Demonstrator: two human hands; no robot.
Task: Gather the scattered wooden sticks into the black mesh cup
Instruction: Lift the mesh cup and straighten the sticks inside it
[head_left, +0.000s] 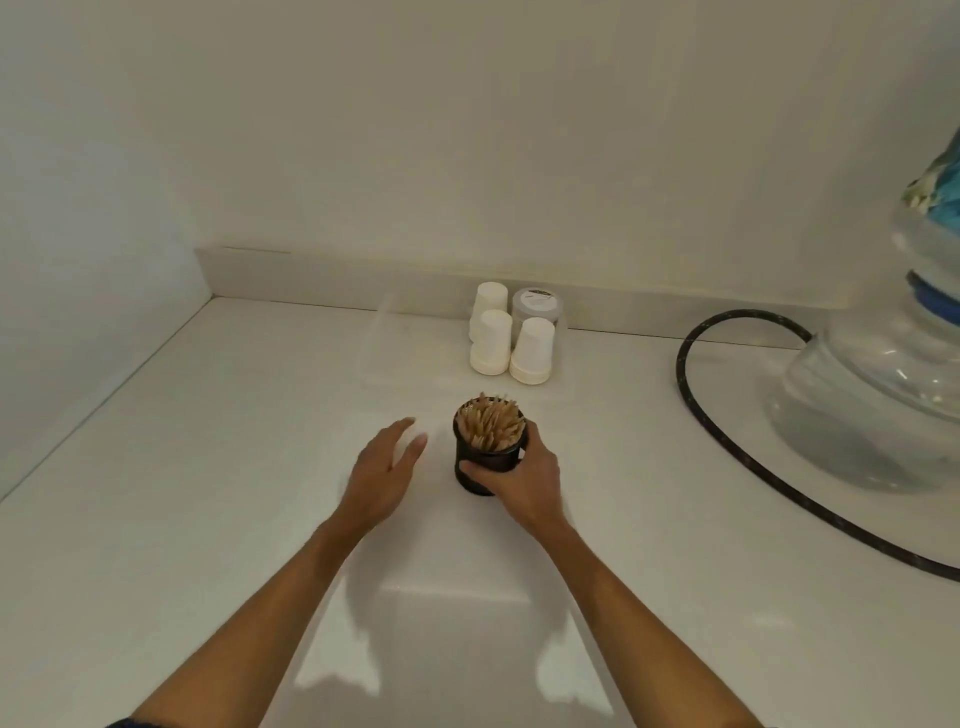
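The black mesh cup (480, 460) stands upright in the middle of the white counter (208, 493). Several wooden sticks (492, 423) stand bunched inside it, their tips above the rim. My right hand (524, 478) wraps the cup's right and near side, thumb across its front. My left hand (382, 480) hovers just left of the cup, fingers spread and empty, not touching it. I see no loose sticks on the counter.
Three upside-down stacks of white paper cups (511, 338) and a grey-lidded jar (537, 306) stand behind the cup by the back wall. A black braided hose (691, 395) curves across the right side to a large clear water bottle (883, 374).
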